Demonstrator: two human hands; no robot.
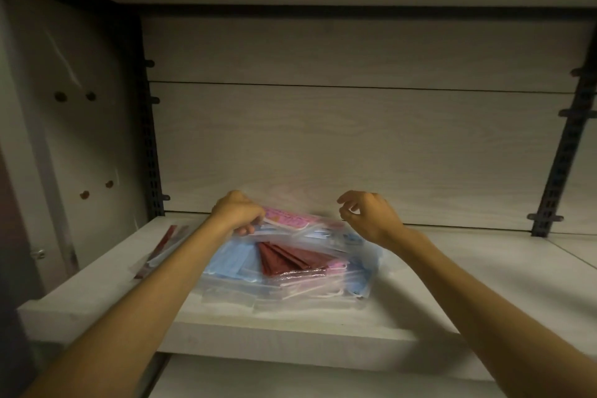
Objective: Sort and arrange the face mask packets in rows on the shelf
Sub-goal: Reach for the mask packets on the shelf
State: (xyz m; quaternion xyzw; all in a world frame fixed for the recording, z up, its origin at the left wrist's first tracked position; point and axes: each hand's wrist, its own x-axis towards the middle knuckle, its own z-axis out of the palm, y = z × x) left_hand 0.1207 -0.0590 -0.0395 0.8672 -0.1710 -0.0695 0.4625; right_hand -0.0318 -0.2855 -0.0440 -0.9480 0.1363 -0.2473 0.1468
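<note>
Both hands work at the far edge of the pile of face mask packets [290,258] on the shelf [436,300]. Left hand [237,215] grips a pink packet [286,221] at the top of the pile. Right hand [368,216] hovers with fingers loosely curled; whether it pinches clear wrapping cannot be determined. Progress is judged early: one dark red packet [161,249] lies apart at the left. Blue, red and pink packets remain mixed, and no rows are formed.

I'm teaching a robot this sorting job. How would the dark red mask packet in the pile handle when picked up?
The dark red mask packet looks thin and floppy, so it would likely sag. Its glossy clear wrap probably slides easily on the packets beneath. Likely light.
</note>
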